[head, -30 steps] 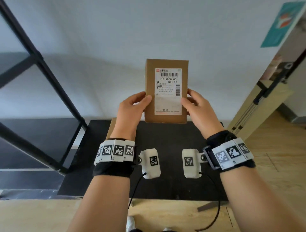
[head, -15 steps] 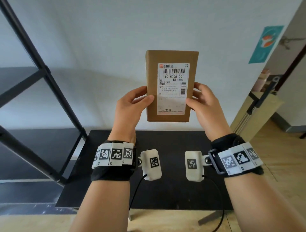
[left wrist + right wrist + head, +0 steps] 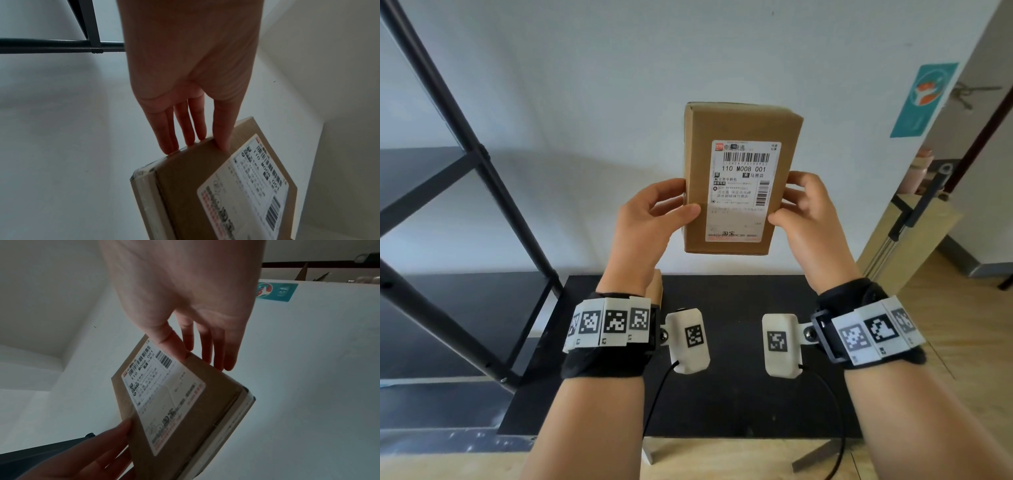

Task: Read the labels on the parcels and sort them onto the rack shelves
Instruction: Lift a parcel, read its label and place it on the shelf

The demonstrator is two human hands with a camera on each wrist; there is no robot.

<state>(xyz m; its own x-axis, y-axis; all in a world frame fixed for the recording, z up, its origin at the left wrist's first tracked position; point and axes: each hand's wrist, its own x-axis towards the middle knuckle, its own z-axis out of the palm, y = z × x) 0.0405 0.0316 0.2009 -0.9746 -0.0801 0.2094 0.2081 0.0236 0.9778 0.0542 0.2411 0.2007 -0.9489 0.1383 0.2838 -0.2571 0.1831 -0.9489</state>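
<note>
A flat brown cardboard parcel (image 3: 739, 130) is held upright in front of the white wall, its white shipping label (image 3: 743, 192) facing me and reading "110 M008 001". My left hand (image 3: 654, 222) grips the parcel's left edge, thumb on the front and fingers behind. My right hand (image 3: 804, 212) grips the right edge the same way. The left wrist view shows my fingers (image 3: 180, 129) along the parcel (image 3: 185, 186) edge. In the right wrist view my thumb presses beside the label (image 3: 162, 395). The black metal rack (image 3: 482, 164) stands at the left.
A black table (image 3: 739, 404) lies below my hands, with the edge of another brown parcel (image 3: 655, 287) behind my left wrist. A teal poster (image 3: 924, 99) hangs on the wall at the right, above a wooden panel (image 3: 914, 236) and a black stand.
Both hands have lifted the parcel higher and slightly to the right; the label now sits nearer the middle of my view. The grip is unchanged.
</note>
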